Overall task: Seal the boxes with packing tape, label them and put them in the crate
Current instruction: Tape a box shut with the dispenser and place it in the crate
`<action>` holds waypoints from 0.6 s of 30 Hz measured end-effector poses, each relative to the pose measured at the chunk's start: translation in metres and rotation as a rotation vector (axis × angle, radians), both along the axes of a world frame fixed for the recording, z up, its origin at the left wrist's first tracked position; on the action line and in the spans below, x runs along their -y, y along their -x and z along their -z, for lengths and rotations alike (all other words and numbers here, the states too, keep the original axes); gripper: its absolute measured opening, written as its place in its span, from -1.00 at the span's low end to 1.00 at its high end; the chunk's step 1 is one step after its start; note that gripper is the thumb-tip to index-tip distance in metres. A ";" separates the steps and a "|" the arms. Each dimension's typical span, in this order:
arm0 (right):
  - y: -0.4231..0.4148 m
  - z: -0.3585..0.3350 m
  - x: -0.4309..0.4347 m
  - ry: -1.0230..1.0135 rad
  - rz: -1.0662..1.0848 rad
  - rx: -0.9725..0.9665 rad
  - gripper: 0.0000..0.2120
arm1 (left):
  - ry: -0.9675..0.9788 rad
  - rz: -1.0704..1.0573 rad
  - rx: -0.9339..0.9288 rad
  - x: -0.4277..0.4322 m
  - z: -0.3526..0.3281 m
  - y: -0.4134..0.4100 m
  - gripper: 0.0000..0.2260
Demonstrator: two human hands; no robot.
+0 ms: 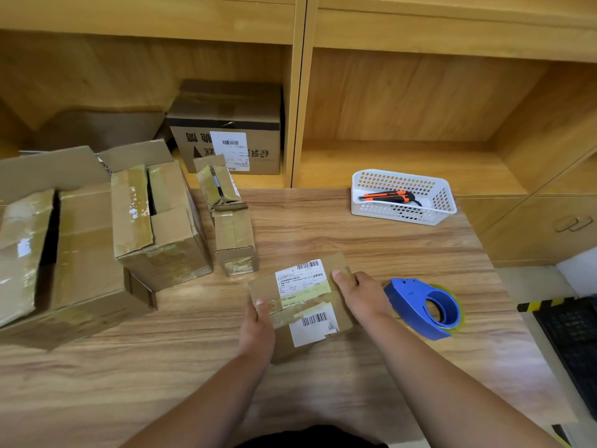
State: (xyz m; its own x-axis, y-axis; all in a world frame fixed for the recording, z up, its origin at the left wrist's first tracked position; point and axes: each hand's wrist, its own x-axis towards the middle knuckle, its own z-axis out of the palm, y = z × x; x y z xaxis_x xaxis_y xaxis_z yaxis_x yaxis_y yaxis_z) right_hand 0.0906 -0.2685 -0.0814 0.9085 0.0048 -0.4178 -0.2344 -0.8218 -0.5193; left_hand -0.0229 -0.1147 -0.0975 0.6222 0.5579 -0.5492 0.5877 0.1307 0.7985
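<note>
A small flat cardboard box (300,302) with white barcode labels and a strip of tape across its top lies on the wooden table (323,231). My left hand (256,324) grips its left edge, thumb on top. My right hand (361,294) holds its right edge, thumb pressing the tape end. The blue tape dispenser (426,307) lies on the table just right of my right hand, untouched. A black crate (571,344) shows at the right edge, below table level.
Several opened cardboard boxes stand on the left: a large one (64,253), a medium one (158,218) and a narrow one (232,227). A labelled box (226,130) sits on the shelf behind. A white basket (403,197) with an orange-black cutter stands at the back right.
</note>
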 end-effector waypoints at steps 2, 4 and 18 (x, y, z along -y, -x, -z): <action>0.000 0.001 -0.005 0.071 -0.026 -0.051 -0.35 | -0.015 0.011 0.007 0.000 -0.002 0.000 -0.56; 0.003 0.002 -0.007 0.116 -0.051 -0.029 -0.35 | -0.017 0.009 0.015 0.000 -0.003 0.000 -0.56; -0.003 0.002 0.006 -0.112 0.201 -0.088 -0.48 | 0.316 -0.040 -0.070 -0.007 0.016 -0.001 -0.48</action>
State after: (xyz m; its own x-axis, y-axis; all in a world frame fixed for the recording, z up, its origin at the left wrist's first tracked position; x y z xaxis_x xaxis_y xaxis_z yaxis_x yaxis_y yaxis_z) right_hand 0.0936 -0.2742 -0.0839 0.8558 -0.1219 -0.5027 -0.4362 -0.6923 -0.5748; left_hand -0.0218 -0.1076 -0.1136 0.5582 0.3763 -0.7395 0.6290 0.3893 0.6729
